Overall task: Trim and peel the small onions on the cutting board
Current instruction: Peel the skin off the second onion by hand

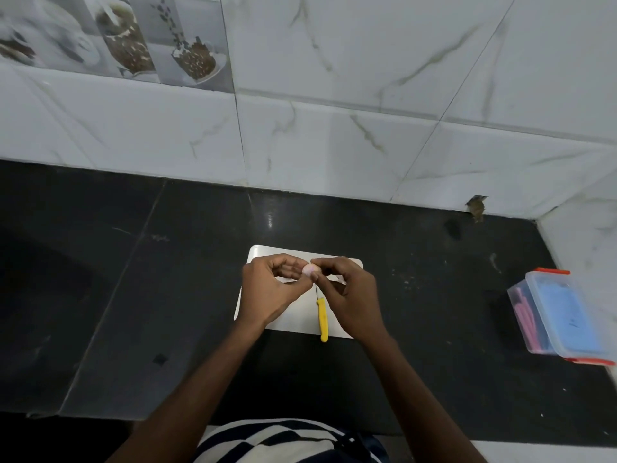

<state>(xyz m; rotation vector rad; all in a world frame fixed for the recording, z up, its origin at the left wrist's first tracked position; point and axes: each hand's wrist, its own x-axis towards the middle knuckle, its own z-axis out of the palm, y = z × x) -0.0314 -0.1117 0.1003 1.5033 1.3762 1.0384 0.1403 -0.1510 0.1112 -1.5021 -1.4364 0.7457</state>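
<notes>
A small pale pink onion (308,269) is pinched between the fingertips of both hands above a white cutting board (293,324). My left hand (267,289) grips it from the left, and my right hand (350,292) grips it from the right. A knife with a yellow handle (323,320) lies on the board under my hands, its thin blade pointing away from me. Any other onions on the board are hidden behind my hands.
The board lies on a black stone counter (133,295) against a white marble-tiled wall (334,145). At the right stands a clear plastic box (557,319) with a blue lid and orange clips. A striped shirt shows at the bottom edge.
</notes>
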